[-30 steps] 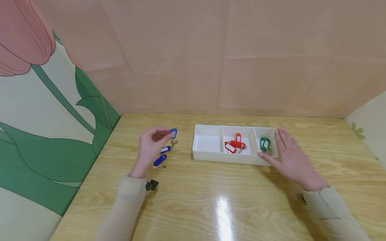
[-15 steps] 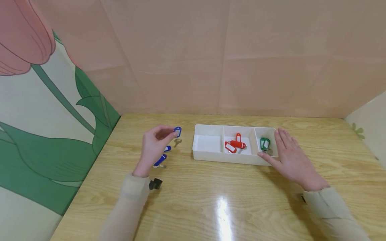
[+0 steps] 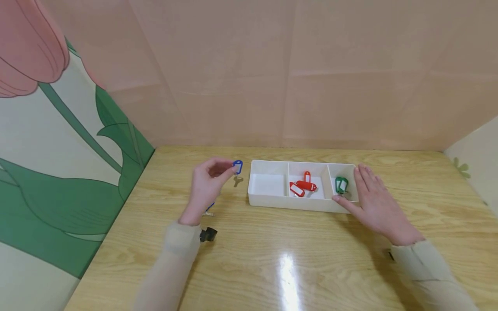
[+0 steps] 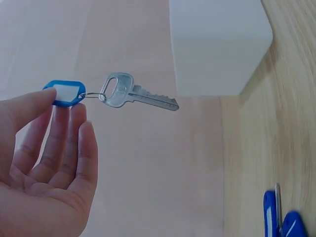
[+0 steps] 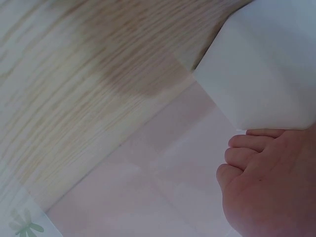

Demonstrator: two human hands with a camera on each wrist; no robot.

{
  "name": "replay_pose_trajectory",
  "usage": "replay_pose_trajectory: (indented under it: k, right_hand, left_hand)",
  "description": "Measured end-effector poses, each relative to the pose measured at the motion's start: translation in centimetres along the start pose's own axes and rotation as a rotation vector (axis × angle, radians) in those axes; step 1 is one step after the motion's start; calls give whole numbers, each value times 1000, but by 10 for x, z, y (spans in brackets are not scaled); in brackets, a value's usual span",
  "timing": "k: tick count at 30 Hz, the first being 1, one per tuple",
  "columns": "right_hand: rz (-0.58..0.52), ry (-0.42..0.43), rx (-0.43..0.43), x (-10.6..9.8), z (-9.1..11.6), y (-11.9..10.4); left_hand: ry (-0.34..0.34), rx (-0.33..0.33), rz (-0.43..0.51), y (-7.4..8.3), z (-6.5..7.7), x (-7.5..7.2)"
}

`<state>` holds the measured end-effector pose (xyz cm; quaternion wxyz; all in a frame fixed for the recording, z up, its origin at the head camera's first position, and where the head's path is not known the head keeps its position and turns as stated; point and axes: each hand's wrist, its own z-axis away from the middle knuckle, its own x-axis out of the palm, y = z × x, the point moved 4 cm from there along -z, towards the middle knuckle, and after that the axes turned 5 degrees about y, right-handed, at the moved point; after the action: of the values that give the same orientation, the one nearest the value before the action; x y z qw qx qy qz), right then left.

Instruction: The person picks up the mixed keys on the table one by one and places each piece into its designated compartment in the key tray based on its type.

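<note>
My left hand [image 3: 209,181] pinches a blue key tag [image 4: 69,93] between thumb and fingers, just left of a white three-compartment box [image 3: 288,203]. From the tag's ring dangles a silver key [image 4: 148,98], its tip near the box's corner in the left wrist view. Red key tags [image 3: 306,186] lie in the middle compartment and green key tags [image 3: 341,185] in the right one. My right hand [image 3: 379,211] rests against the box's right end, fingers straight along the end wall and thumb at the front rim. In the right wrist view its fingertips lie beside the white wall.
More blue key tags [image 4: 291,227] lie on the wooden table [image 3: 249,259], mostly hidden behind my left hand in the head view. A pinkish panelled wall [image 3: 233,86] stands behind the table, and a flower-painted wall [image 3: 78,181] on the left.
My left hand has moved right with the blue key tag and its key, closer to the box, covering more of the tags on the table. My right hand and the box have stayed still.
</note>
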<state>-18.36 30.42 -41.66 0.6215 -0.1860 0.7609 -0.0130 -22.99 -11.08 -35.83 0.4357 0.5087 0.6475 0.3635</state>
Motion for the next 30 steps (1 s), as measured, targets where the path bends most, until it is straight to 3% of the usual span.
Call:
replay_pose_trajectory:
  k: [9, 30]
  right_hand:
    - [-2, 8, -5, -1, 0, 0]
    - [-12, 24, -15, -1, 0, -1]
  left_hand:
    - [-8, 29, 54, 3, -2, 12]
    - [-54, 53, 79, 14, 4, 40]
